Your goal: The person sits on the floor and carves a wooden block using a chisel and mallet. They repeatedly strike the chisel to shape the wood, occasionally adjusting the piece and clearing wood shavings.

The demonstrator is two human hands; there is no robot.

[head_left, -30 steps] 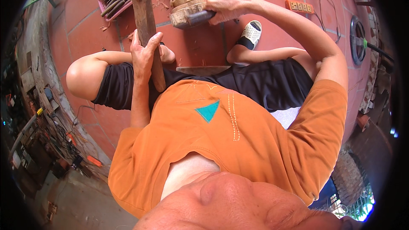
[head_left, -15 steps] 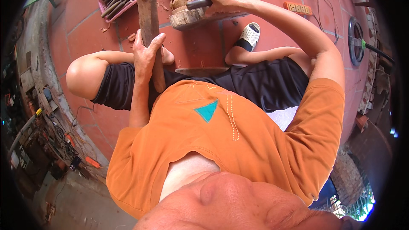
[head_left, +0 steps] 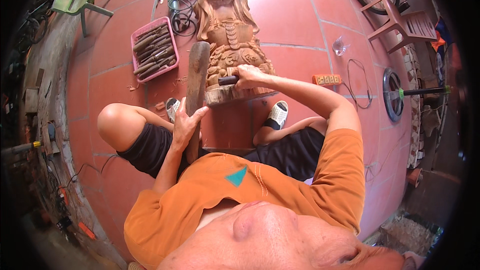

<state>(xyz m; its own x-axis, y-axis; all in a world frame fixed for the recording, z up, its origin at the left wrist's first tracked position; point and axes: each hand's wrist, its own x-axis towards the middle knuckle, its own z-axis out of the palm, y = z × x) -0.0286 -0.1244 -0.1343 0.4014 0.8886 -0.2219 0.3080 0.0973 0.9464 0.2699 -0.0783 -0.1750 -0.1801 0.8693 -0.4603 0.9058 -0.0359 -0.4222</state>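
Note:
A long, flat wooden club (head_left: 198, 70) stands upright in my left hand (head_left: 185, 126). My thumb and fingers close around it above my lap; its wide end points away from me. In my right hand (head_left: 250, 76) is a dark-handled carving chisel (head_left: 228, 80). Its handle sticks out to the left of my fist, and the blade is hidden. That hand rests at the near end of a carved wooden statue (head_left: 231, 37), just above its rough base. The statue, a robed bearded figure, lies on its back with its head away from me.
Left of the statue, a pink basket (head_left: 176, 50) holds several wooden-handled tools. Beyond it lies a corded power tool (head_left: 173, 4). An orange power strip (head_left: 326, 79) with a cord is on the right. A green chair (head_left: 75, 1) and a pink chair (head_left: 417, 24) stand farther off.
The view has shifted to show more of the statue and floor. Both hands keep their grips; the club's wide end now shows beside the statue.

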